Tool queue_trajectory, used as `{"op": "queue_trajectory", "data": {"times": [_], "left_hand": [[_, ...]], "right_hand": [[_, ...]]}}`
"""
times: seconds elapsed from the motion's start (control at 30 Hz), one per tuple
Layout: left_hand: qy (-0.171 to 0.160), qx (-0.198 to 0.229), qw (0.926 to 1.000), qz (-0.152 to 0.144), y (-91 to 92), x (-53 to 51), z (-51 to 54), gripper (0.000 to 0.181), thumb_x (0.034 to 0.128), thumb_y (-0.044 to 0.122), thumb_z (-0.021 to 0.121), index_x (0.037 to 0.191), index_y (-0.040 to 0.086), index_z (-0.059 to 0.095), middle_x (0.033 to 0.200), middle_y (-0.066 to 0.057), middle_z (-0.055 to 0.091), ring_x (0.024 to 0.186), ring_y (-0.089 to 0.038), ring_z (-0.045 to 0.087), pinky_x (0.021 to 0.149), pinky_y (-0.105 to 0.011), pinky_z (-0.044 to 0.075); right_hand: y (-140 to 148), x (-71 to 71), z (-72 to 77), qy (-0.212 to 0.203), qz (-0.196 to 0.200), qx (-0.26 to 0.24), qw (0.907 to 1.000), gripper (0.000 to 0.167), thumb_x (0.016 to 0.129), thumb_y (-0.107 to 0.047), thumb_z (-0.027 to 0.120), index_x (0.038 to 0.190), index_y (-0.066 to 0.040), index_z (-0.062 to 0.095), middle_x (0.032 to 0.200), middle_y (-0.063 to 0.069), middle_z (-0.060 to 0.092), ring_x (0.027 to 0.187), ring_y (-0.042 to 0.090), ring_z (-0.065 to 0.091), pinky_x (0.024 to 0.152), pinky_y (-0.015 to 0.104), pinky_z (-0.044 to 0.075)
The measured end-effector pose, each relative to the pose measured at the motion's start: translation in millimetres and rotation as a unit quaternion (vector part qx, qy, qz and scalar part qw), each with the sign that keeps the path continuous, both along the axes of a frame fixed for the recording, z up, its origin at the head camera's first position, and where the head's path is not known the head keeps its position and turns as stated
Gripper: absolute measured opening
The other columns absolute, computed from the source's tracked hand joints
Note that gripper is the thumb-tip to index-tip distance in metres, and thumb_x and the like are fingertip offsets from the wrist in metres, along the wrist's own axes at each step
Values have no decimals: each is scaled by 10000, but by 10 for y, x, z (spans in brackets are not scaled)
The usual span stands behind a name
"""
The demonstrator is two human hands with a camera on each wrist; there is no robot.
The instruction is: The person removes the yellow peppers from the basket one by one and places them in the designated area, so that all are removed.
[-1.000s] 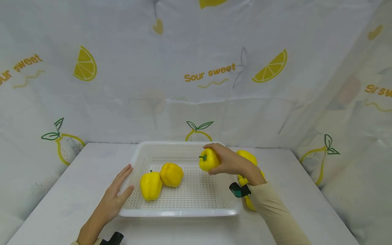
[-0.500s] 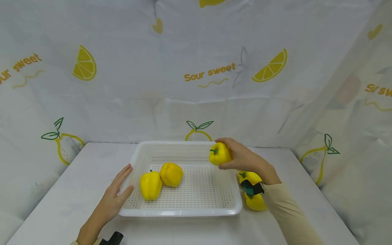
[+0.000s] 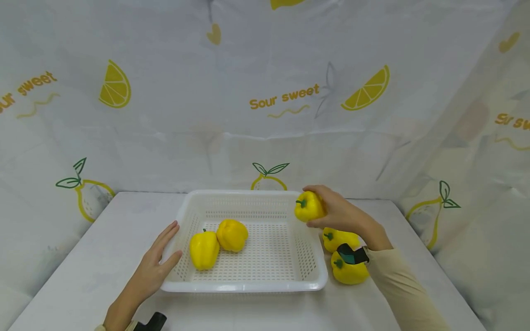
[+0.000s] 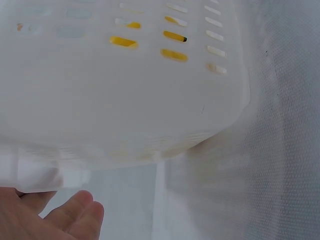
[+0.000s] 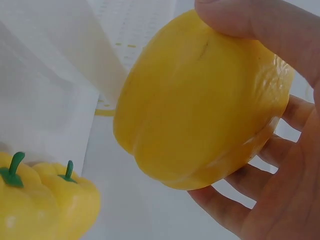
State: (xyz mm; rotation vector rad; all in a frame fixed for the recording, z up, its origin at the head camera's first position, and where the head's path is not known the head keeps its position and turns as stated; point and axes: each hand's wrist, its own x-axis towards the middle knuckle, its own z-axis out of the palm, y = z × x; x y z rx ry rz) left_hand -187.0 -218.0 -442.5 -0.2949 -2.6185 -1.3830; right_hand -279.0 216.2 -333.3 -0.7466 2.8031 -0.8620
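head view: your right hand [image 3: 341, 214] grips 1 yellow pepper [image 3: 309, 207] between thumb and fingers, green stem pointing left, at the right rim of the white basket [image 3: 244, 288]. nearer you than that grip, 2 loose peppers [image 3: 349, 272] lie on the table [image 3: 112, 239]. left of it, 2 other peppers [image 3: 204, 252] touch inside the basket. your left hand [image 3: 153, 269] has straight fingers at the left rim.
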Motion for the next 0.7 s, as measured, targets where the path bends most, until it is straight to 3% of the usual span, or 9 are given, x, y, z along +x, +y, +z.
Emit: {"op": "queue_trajectory", "data": {"times": [0.43,0.7], "left_hand": [[-2,-53,9999,102,8,-3,-4,607,968,146,569,1519,17,348,1638,-192,212,1479,-505,196,1081,-765,251],[-13,-54,9999,93,11,-4,-1,608,971,147,567,1522,19,343,1642,-182,207,1480,-505,192,1084,-762,250]], "right_hand": [[295,-42,-75,-64,-492,-2,9988,848,813,-214,805,1473,-23,309,1354,189,515,1084,295,575,963,506,553],[482,-47,-129,115,-619,51,9980,830,830,-225,803,1466,5,321,1388,233,468,1171,371,545,1023,588,495]]}}
